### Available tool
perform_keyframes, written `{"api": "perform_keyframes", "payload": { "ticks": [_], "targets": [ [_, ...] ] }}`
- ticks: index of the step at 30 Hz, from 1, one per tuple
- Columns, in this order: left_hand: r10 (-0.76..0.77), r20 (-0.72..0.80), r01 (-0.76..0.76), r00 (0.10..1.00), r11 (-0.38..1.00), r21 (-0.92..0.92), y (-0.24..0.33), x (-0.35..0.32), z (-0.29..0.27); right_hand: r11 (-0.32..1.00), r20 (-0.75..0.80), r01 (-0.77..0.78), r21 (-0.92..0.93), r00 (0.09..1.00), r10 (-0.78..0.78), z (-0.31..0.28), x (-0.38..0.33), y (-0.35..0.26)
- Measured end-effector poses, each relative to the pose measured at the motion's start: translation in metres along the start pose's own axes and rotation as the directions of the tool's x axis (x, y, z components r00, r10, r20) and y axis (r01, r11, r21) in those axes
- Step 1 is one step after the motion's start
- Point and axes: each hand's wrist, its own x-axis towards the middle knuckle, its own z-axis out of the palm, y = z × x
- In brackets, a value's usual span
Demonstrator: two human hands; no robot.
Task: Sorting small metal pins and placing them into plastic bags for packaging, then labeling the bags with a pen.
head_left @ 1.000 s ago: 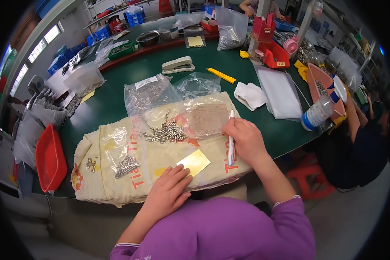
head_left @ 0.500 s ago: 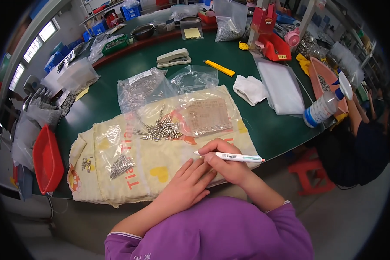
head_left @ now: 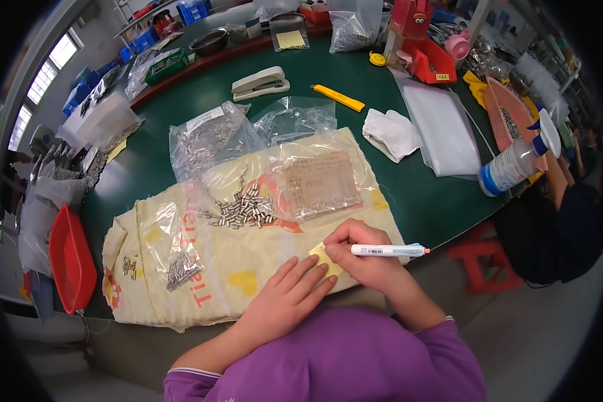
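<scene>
A white pen [head_left: 392, 250] is held in my right hand [head_left: 370, 258], its tip down at a small yellow paper note [head_left: 321, 252]. My left hand [head_left: 285, 293] lies flat with fingers stretched, the fingertips on the note's left edge. Under both is a folded cream cloth [head_left: 229, 249] with printed patterns. Beyond my hands a heap of small metal cylinders [head_left: 251, 206] sits on the cloth. A clear bag with metal pieces [head_left: 182, 269] lies to the left, and a clear bag with a printed paper slip [head_left: 321, 184] is just beyond my right hand.
On the green table [head_left: 422, 208] are a stapler [head_left: 261, 84], a yellow cutter knife [head_left: 340, 98], a white cloth [head_left: 390, 135], clear plastic bags [head_left: 442, 134] and a spray bottle [head_left: 512, 164]. A red tray [head_left: 72, 261] stands at the left edge. Another person's arm [head_left: 557, 174] shows at right.
The yellow note now shows between my hands. My right hand and pen have shifted slightly right, and the pen lies flatter. The whole view has moved a little.
</scene>
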Motion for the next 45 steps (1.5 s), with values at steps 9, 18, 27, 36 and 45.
{"api": "perform_keyframes", "payload": {
  "ticks": [9,18,27,36,45],
  "targets": [
    [-0.006,0.016,0.005,1.0,0.999,0.041,-0.001,0.001,0.0,0.987,0.013,0.157,0.023,0.987,-0.158,0.002,-0.001,0.003],
    [0.0,0.029,-0.003,1.0,0.996,0.084,0.0,0.001,-0.002,0.683,0.04,0.471,-0.558,0.838,-0.545,-0.007,0.036,-0.014],
    [-0.004,0.015,0.003,1.0,0.996,0.086,0.001,0.003,-0.002,0.573,0.211,0.415,-0.707,0.897,-0.39,0.002,0.044,0.009],
    [0.014,0.011,-0.015,1.0,0.993,0.113,-0.002,0.004,-0.002,0.604,0.21,0.406,-0.686,0.905,-0.37,0.001,0.045,0.008],
    [-0.08,-0.011,0.069,0.997,0.915,-0.398,-0.014,0.01,-0.021,0.622,0.218,0.409,-0.668,0.906,-0.362,-0.001,0.047,0.006]
  ]
}}
